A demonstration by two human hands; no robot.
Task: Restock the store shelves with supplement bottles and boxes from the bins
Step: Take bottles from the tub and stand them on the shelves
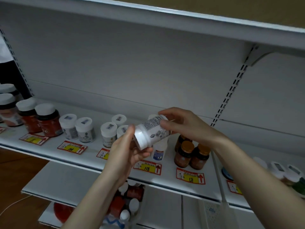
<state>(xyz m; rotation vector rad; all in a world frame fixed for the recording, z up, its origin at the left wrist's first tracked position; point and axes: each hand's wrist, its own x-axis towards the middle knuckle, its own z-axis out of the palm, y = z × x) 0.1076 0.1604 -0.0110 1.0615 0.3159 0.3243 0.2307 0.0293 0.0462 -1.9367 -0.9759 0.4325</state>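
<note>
white bottle point(151, 132) is lying tilted in the air above the shelf point(166, 178). left hand point(127, 151) is curling its fingers round the cap end; right hand point(179, 124) is pinching the base. amber bottles point(191, 154) are standing on the shelf below the right hand.

Left hand point(128, 151), right hand point(181, 125): curled, close together.

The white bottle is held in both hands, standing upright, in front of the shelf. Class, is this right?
Not quite. The head view shows the white bottle tipped on its side, cap end in the left hand, base end in the right hand. The rest is right.
</note>
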